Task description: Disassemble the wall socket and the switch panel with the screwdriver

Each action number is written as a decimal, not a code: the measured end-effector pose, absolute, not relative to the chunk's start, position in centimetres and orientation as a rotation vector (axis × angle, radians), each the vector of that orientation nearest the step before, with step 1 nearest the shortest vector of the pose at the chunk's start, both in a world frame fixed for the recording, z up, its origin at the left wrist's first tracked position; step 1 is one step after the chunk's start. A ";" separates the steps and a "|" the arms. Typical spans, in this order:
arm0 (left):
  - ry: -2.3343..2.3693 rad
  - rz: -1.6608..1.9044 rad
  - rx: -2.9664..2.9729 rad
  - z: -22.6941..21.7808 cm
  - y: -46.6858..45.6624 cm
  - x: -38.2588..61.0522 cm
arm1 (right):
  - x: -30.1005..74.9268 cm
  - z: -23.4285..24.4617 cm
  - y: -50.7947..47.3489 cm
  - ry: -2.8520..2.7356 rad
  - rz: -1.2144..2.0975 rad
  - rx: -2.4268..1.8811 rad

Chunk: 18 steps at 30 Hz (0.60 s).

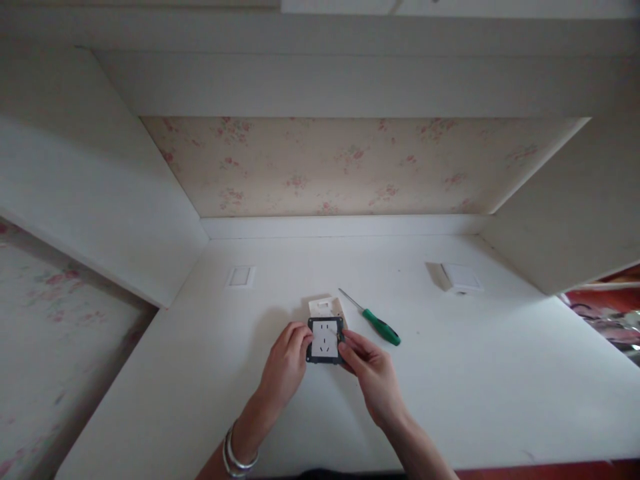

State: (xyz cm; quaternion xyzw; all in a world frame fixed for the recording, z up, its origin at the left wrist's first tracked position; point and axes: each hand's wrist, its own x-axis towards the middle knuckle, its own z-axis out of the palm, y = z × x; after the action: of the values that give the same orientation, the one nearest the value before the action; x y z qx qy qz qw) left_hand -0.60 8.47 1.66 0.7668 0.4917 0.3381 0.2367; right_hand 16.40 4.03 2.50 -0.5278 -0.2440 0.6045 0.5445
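The left hand point(284, 359) and right hand point(376, 373) pinch a wall socket point(325, 339) by opposite edges; slackened grip could drop it onto the tabletop point(465, 387).

The socket point(324, 341) – white-faced, dark-slotted, black-framed – was held up by both sides over the counter point(200, 387), slots facing the viewer.

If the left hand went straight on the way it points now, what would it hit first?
The left hand would first meet the dark-framed, squarish white plastic socket plate, which it grips at the left edge. Beyond that, perhaps the flat cream plastic piece, though depth is unclear.
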 end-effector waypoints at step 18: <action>1.710 0.668 2.455 1.8 8.6 -1.0 | 15.3 1.4 4.4 -0.867 1.253 -1.387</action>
State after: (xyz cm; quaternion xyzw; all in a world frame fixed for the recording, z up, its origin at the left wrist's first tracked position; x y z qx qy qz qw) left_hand -1.04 8.59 1.85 0.8003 0.5575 0.2176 0.0380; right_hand 15.29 4.42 1.44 -0.5771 -0.3609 0.5215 0.5145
